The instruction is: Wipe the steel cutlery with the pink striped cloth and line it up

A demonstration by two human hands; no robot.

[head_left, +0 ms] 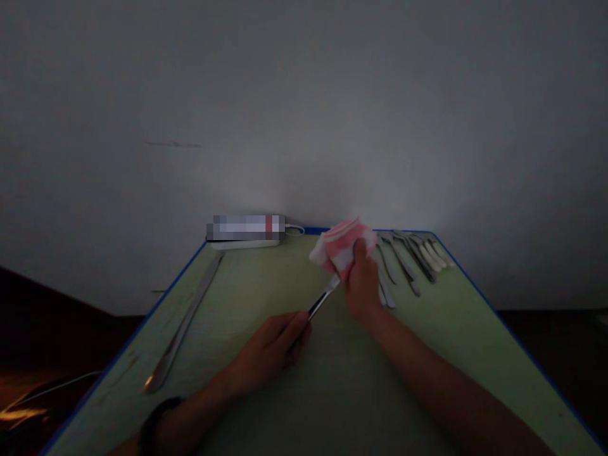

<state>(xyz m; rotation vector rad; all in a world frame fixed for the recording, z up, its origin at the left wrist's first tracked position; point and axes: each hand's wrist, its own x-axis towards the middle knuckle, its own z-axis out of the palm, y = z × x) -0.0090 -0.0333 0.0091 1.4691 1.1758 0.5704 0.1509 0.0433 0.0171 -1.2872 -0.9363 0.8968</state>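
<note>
Two hands share one slender metal utensil (323, 299), held over the middle of the desk (266, 285). Long axis slants: near end low and left, far end up and right, pointing away from the body. Left hand (278, 342) is the nearer one, closed round the lower end, that end hidden in the fingers. Right hand (365, 282) sits farther out, at the upper end, gripping a pink-and-white cloth (342, 247) bunched there, thumb pressed on top. Utensil's tip disappears at the cloth; whether knife, fork or spoon, cannot tell. Short bare length of shank shows between the hands, roughly in line with the left forearm and across the line of the right. Off to the right, just beyond the right hand, a row of cutlery (403, 261). Well apart on the left, one long flat metal piece (190, 313), also slanting up and right.
</note>
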